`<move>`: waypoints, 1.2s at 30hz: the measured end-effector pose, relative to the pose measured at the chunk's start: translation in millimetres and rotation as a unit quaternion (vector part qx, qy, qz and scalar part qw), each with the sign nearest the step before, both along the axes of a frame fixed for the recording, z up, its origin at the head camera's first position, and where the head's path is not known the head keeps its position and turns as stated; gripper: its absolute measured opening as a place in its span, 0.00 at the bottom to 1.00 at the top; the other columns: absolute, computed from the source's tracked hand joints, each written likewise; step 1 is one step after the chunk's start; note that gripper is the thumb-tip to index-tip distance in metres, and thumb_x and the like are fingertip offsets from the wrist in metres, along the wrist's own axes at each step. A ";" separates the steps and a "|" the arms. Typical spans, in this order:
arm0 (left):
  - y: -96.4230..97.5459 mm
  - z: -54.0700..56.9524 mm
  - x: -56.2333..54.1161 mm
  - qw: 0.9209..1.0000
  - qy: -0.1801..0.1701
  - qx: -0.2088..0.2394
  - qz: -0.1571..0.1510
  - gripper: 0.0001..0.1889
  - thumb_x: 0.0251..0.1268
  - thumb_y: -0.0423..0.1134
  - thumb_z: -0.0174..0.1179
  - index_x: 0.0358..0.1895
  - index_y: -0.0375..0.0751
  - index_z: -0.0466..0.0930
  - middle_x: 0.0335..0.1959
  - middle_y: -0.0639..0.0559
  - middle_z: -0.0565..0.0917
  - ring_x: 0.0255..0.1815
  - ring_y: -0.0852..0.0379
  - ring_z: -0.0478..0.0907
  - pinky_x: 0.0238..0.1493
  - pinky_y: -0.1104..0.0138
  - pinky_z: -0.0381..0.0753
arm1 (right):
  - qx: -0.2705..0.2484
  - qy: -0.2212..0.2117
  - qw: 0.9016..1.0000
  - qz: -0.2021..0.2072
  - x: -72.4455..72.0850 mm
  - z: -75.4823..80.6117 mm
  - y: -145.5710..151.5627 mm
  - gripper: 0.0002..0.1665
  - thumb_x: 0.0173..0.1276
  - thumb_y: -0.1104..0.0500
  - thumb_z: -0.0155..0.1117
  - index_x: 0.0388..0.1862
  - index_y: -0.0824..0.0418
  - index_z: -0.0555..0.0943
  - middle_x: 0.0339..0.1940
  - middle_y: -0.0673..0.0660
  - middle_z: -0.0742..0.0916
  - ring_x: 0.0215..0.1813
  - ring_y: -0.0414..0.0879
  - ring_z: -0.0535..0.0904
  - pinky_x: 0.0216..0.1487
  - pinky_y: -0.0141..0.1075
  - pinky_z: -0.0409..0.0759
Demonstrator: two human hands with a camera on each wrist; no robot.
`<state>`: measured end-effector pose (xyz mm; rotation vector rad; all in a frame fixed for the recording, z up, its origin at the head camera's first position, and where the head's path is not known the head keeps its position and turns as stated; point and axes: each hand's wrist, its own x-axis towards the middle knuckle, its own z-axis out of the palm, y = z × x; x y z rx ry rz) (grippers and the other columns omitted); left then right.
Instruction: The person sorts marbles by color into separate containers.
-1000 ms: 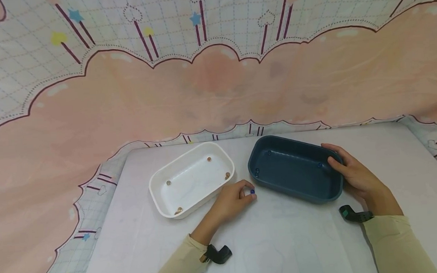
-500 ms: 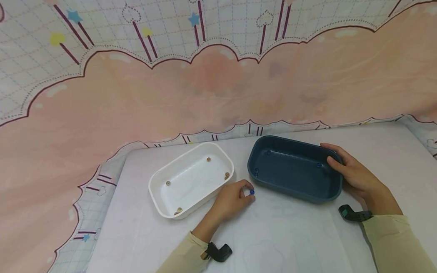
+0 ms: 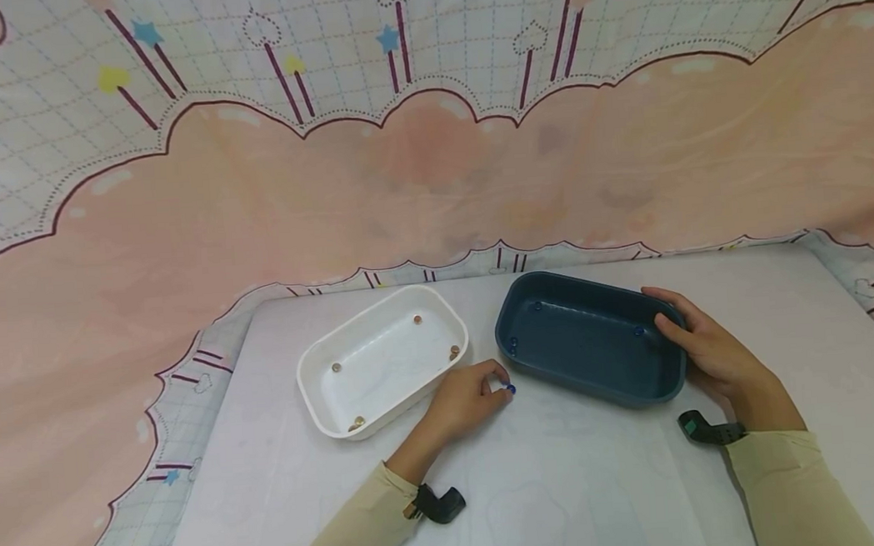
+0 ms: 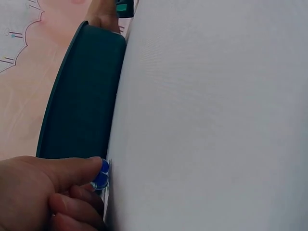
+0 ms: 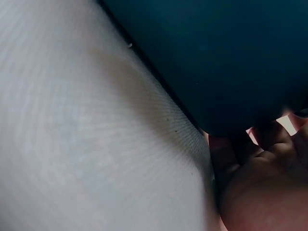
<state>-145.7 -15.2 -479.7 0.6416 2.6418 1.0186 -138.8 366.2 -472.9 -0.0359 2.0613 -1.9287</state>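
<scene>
My left hand [image 3: 463,401] is low over the table between two trays, thumb and index finger pinching small shiny blue beads [image 4: 102,174] close to the tabletop. Two seem to show in the left wrist view; in the head view they are a small blue spot at the fingertips. To the right, my right hand [image 3: 720,364] holds the right end of a dark blue tray [image 3: 602,388], thumb over its rim and fingers along the outside. Several blue beads [image 3: 639,331] lie inside that tray. In the right wrist view, the tray's wall partly hides the fingers [image 5: 269,139].
On the left stands a white tray [image 3: 379,306] with several amber beads [image 3: 417,319] scattered in it; my left hand is beside its near right corner. A white cloth [image 3: 570,482] covers the table. Behind hangs a peach patterned curtain [image 3: 431,181].
The blue at my left fingertips has shifted slightly right and down, while the left hand stays nearly in place. Neither my right hand nor the trays have visibly moved.
</scene>
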 end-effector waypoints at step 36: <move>-4.4 -1.1 0.1 0.999 -0.004 0.036 -0.014 0.05 0.68 0.45 0.66 0.43 0.53 0.88 0.17 0.63 0.71 0.20 0.68 0.65 0.22 0.75 0.64 | -0.011 0.000 1.000 -0.012 0.5 -1.2 -0.7 0.34 0.85 0.51 0.47 0.84 0.41 0.51 0.86 0.61 0.38 0.82 0.68 0.34 0.76 0.75 0.37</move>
